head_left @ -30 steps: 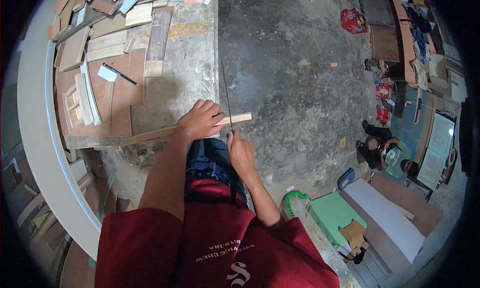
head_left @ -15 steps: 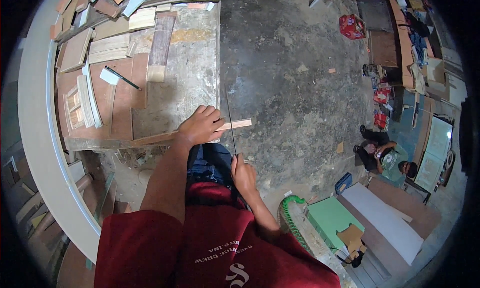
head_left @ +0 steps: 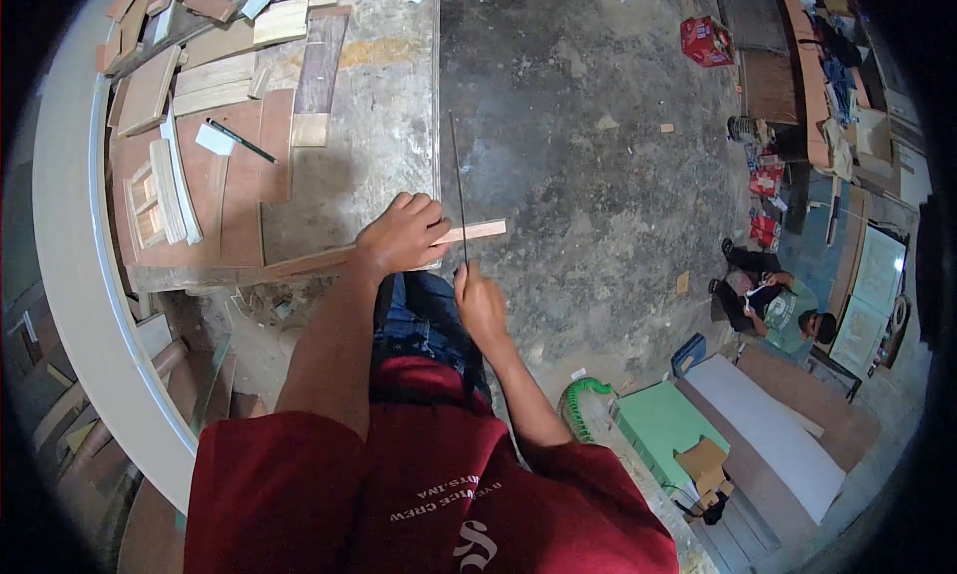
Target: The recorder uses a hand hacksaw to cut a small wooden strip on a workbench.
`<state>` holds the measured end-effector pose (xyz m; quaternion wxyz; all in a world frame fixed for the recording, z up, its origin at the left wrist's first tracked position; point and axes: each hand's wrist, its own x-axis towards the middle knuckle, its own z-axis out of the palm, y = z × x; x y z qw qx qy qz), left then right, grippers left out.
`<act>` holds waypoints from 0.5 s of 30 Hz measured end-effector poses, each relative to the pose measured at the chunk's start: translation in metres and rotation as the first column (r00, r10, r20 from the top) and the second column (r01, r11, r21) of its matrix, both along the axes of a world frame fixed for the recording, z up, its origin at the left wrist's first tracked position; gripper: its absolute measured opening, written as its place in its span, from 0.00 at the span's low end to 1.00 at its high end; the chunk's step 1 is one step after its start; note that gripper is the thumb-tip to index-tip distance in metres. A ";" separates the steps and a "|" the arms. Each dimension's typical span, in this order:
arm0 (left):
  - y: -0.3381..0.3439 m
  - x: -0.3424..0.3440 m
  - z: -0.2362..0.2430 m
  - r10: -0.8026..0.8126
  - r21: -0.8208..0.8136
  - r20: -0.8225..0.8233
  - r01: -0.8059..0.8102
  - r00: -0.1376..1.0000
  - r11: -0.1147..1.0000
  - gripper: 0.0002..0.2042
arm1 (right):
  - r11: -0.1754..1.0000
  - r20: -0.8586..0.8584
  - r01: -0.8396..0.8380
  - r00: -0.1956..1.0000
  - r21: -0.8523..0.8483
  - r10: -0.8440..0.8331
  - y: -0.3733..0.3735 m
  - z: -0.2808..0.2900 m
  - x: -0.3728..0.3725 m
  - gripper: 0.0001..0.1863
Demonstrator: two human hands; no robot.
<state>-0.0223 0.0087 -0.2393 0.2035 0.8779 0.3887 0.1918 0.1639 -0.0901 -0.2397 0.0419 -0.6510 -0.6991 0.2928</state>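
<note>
My left hand [head_left: 402,237] presses a narrow wooden strip [head_left: 485,231] down at the table's near right corner, its fingers curled over the wood. The strip's pale end juts past the table edge. Just right of those fingers, a handsaw [head_left: 458,180] crosses the strip, its thin dark blade seen edge-on and pointing away from me. My right hand [head_left: 480,303] is closed around the saw's near end, below the strip; the handle is hidden in my grip. Whether the blade has cut into the wood I cannot tell.
On the worktable [head_left: 394,125] lie wood offcuts [head_left: 214,83], a small wooden frame [head_left: 150,210] and a dark pencil-like stick [head_left: 242,141]. A person [head_left: 783,305] sits at the right. Green panels [head_left: 658,424] and a coiled green hose [head_left: 578,404] are at the lower right.
My right hand has pushed the saw forward, away from me, so the blade reaches farther past the strip. My left hand keeps its hold on the wood. The view has shifted slightly.
</note>
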 end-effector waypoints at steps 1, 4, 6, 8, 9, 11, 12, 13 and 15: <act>0.000 0.001 0.000 0.002 0.001 0.000 -0.002 1.000 1.000 0.13 | 1.000 0.019 0.011 1.000 0.023 -0.012 0.004 -0.001 -0.001 0.15; -0.002 0.000 -0.002 -0.006 -0.002 0.003 0.006 1.000 1.000 0.13 | 0.998 0.063 0.005 0.998 0.066 -0.009 -0.044 -0.010 0.014 0.15; -0.006 -0.001 -0.003 0.010 0.011 -0.014 -0.009 1.000 1.000 0.13 | 0.996 0.082 -0.032 0.996 0.088 0.025 -0.050 -0.006 0.017 0.14; -0.004 -0.005 -0.003 0.015 -0.001 -0.033 -0.015 0.999 1.000 0.13 | 1.000 0.098 -0.024 0.995 -0.016 0.025 -0.046 0.000 0.013 0.14; -0.004 -0.003 0.000 0.014 -0.015 -0.044 -0.014 0.999 1.000 0.14 | 1.000 0.104 -0.017 0.994 -0.018 0.019 -0.030 0.003 0.006 0.14; -0.001 0.002 -0.004 -0.006 -0.011 -0.040 0.005 0.999 1.000 0.14 | 0.999 -0.046 0.034 0.998 -0.004 -0.034 0.017 -0.006 -0.005 0.14; 0.000 0.002 -0.006 -0.015 -0.009 -0.048 0.015 0.999 1.000 0.14 | 0.999 -0.046 0.034 0.998 -0.002 -0.034 0.013 -0.006 -0.003 0.14; -0.003 0.003 -0.006 -0.016 -0.006 -0.048 0.016 0.999 1.000 0.14 | 0.999 -0.058 0.041 0.997 -0.012 -0.041 0.003 -0.004 0.001 0.14; -0.006 0.001 -0.009 0.021 0.029 -0.039 -0.020 0.999 0.999 0.13 | 0.998 -0.069 0.054 0.996 -0.010 -0.055 -0.022 -0.002 0.009 0.14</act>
